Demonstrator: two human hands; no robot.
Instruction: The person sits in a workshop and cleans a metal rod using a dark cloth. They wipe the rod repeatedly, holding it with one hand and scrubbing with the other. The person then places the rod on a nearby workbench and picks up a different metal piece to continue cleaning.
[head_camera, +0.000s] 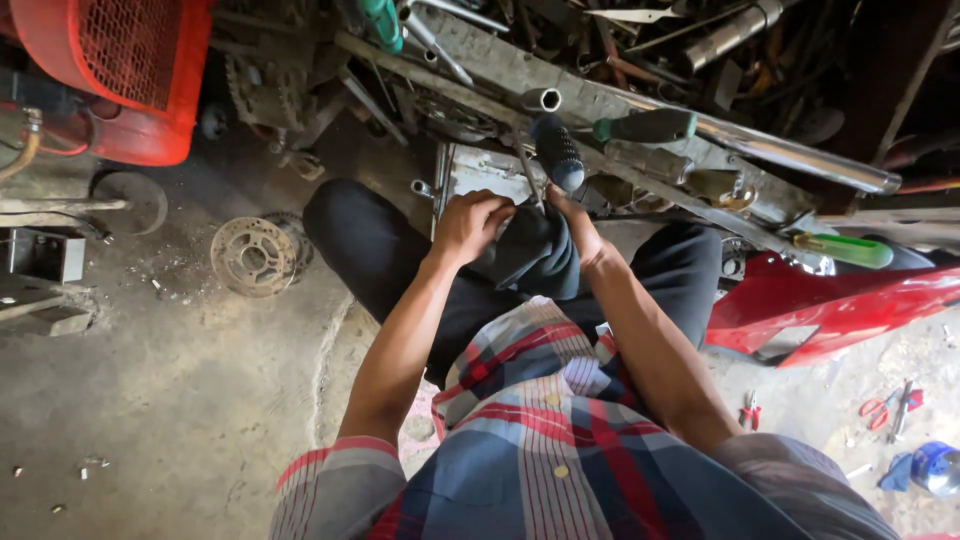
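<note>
Person squats on floor (180, 400), both hands at knees. Left hand (468, 225) fisted tight on dark cloth (535, 255). Right hand (575, 222) just beside, grip hidden behind cloth, cannot tell. Blue-handled tool (556, 150) directly ahead of right hand, long axis pointing away, up toward cluttered metal rail (600, 100); right hand nearer.

A red, blue and white plaid shirt (540, 420), black trousers (380, 250), a red fairing (830, 305), green-handled screwdriver (845, 250).
</note>
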